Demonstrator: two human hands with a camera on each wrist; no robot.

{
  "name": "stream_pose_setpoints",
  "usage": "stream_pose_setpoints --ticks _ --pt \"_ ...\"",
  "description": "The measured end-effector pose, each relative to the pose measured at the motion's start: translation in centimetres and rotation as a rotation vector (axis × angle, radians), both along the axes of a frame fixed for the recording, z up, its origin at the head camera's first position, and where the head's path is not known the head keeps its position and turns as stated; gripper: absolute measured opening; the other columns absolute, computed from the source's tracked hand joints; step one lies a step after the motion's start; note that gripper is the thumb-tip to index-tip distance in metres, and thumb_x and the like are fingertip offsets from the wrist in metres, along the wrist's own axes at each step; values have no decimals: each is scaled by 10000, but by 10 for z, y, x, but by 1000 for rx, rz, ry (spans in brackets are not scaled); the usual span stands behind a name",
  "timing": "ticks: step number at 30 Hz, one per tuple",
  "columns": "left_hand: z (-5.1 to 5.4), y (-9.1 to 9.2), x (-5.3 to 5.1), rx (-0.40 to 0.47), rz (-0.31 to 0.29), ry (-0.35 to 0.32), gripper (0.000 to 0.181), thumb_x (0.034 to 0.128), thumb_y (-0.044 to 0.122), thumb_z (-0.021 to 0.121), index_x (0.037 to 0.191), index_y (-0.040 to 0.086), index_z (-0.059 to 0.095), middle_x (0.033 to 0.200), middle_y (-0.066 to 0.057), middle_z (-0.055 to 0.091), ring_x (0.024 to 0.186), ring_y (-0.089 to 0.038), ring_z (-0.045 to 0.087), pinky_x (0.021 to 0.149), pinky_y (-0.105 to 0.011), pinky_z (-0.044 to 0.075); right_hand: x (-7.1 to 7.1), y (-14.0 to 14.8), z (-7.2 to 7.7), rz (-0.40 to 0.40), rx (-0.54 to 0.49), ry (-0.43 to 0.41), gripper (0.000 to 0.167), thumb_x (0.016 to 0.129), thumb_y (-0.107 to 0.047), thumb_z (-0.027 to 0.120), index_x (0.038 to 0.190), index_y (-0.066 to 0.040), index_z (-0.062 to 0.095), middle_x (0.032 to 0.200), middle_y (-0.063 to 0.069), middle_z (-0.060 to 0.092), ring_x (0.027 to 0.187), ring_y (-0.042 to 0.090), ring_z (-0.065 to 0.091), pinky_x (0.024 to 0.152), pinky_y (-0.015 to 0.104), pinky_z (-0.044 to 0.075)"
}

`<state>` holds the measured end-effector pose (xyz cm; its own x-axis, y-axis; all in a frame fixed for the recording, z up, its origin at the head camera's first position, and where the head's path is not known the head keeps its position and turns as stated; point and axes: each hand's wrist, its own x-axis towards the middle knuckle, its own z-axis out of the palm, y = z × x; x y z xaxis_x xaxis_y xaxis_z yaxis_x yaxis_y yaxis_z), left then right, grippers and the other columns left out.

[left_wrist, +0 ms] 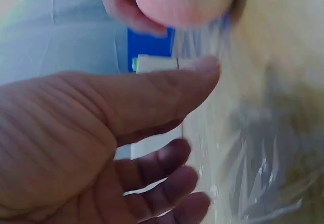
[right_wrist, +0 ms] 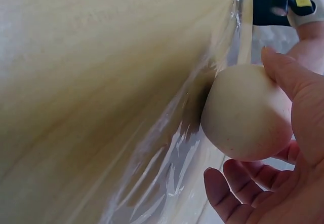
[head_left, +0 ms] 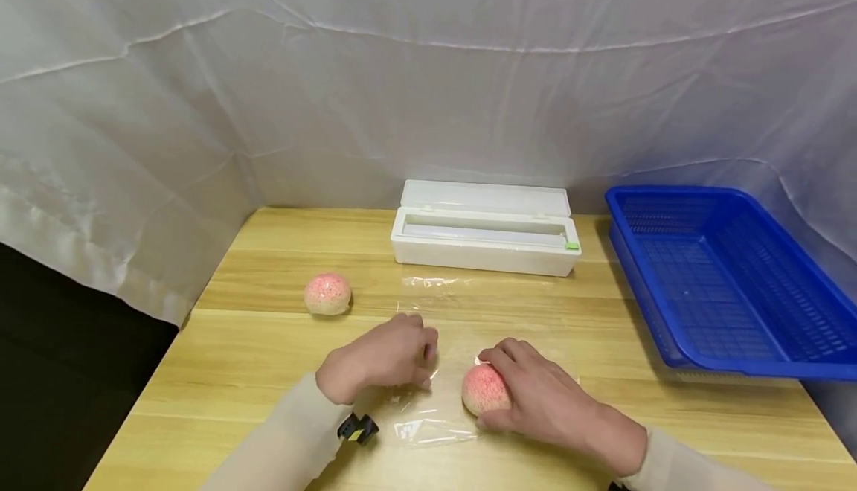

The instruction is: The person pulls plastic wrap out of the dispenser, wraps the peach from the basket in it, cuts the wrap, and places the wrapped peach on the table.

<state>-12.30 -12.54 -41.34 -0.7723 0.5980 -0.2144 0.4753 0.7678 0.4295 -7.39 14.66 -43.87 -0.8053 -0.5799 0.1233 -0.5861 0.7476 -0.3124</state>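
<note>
In the head view my right hand (head_left: 545, 398) grips a round pink-and-cream peach (head_left: 485, 390), thumb on its near side and fingers over its far side. The right wrist view shows the pale underside of this peach (right_wrist: 245, 115) against the thumb and palm. A sheet of clear plastic wrap (head_left: 435, 430) lies on the table beneath both hands, wrinkled and shiny. My left hand (head_left: 388, 357) hovers over the wrap's left part, fingers loosely bent. In the left wrist view nothing shows between its thumb (left_wrist: 162, 97) and fingers.
A second peach (head_left: 327, 294) sits on the wooden table (head_left: 254, 372) at the left. Behind the wrap stands a white wrap box (head_left: 485, 253), lid raised, a roll inside, a green slider at its right end. A blue plastic basket (head_left: 643, 290) stands at the right.
</note>
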Motion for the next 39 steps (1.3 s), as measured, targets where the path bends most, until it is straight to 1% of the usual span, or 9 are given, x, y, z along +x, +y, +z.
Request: stream_pose_setpoints --ticks 4,10,13,17,22,30,34,36,39 --pt "2 1 19 -21 -130 -36 325 811 277 914 731 266 598 795 129 537 812 -59 495 795 -234 448 2 3 -2 9 -1 6 840 723 -661 884 1346 -159 627 1193 -43 612 1081 149 624 824 421 599" --pt "-5 8 42 -100 -265 -8 389 732 346 952 704 263 574 763 173 488 878 -33 537 928 -215 452 8 9 -3 43 11 -40 922 727 -600 911 1427 -120 550 1249 -14 606 1096 157 646 862 427 607" --pt "-11 11 49 -147 -271 30 428 690 393 967 724 267 559 795 168 477 871 -49 517 1014 -244 468 8 10 -5 55 -8 -20 834 738 -465 933 1388 -117 541 1239 -20 609 1068 130 642 857 397 608" --pt "-17 12 52 -174 -261 56 441 664 385 976 716 280 551 798 158 457 798 -64 425 863 -194 459 6 10 -10 50 -62 61 741 719 -391 951 1297 -141 560 1188 -42 610 1048 100 618 863 370 605" --pt "-20 11 51 -160 -256 31 374 738 330 944 707 289 573 792 145 453 792 -73 398 732 -178 366 2 9 -16 35 -81 96 810 693 -379 985 1332 -131 556 1227 -14 606 1113 143 625 910 415 609" --pt "-16 8 49 -138 -276 25 283 866 292 857 715 314 619 778 160 464 794 -65 419 728 -197 366 6 16 -12 -70 -83 -89 935 710 -398 969 1448 -79 492 1278 27 626 1060 110 625 902 386 600" --pt "-10 4 48 -68 -280 41 239 885 261 838 756 319 646 779 164 471 803 -44 439 756 -177 378 10 30 -7 -141 -58 -245 741 713 -501 953 1235 -139 571 1004 -55 606 849 51 534 718 266 511" --pt "-7 1 48 -32 -282 58 212 896 260 829 781 324 664 788 159 486 809 -36 440 756 -167 379 14 39 -7 -98 -26 -271 595 729 -530 931 1086 -197 591 890 -100 534 790 35 467 659 238 436" --pt "-3 -3 47 7 -276 77 177 908 265 824 810 326 690 804 152 510 821 -26 445 743 -156 385 19 51 -13 67 6 -189 390 804 -484 887 944 -274 590 849 -158 458 768 -3 406 647 205 384"
